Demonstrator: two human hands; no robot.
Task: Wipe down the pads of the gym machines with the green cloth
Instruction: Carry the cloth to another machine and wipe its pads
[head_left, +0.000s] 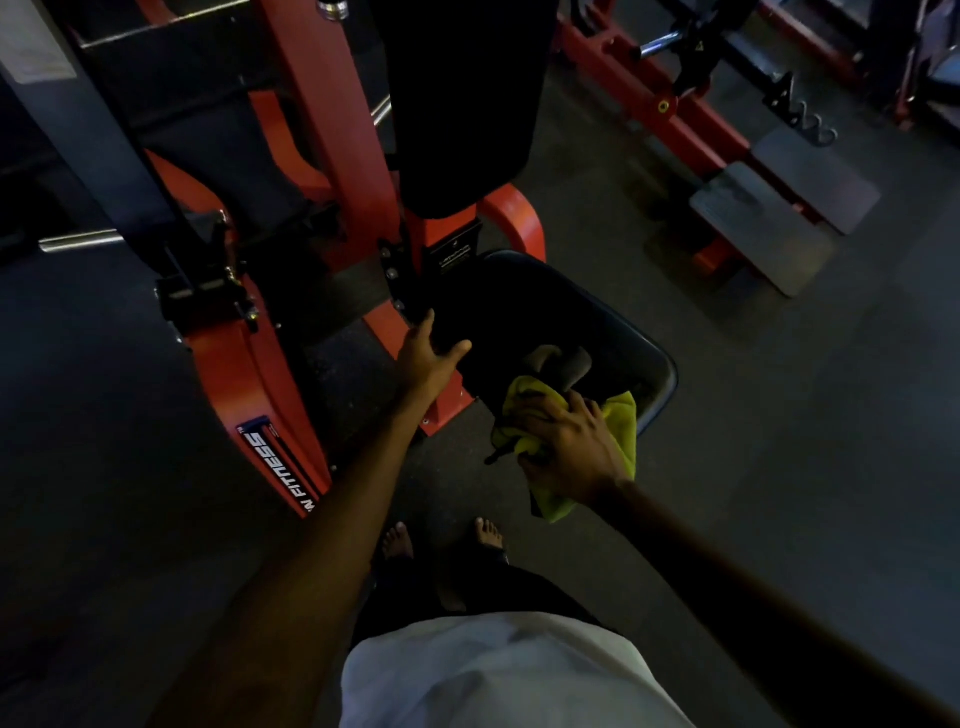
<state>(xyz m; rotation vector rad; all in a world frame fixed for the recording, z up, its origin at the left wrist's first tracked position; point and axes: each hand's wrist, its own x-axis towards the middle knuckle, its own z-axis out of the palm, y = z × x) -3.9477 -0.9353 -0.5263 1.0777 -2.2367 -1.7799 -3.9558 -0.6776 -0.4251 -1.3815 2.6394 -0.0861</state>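
Floor (789, 415): dark rubber, bare feet on it. Machine frame (332, 156): red steel and carries an upright black back pad (462, 104) above a black seat pad (545, 312). The green cloth (621, 421) lies bunched on the near front edge of the seat pad, with one corner hanging over it. Right hand (576, 447) is on top, its fingers (540, 415) spread and pressing the cloth down, probably mid-wipe. Left hand (426, 358) rests open on the seat's left edge, fingers straight and thumb across the top; judged a brace for leaning in. No bucket, bottle or other container in view. Back pad apparently still to wipe.
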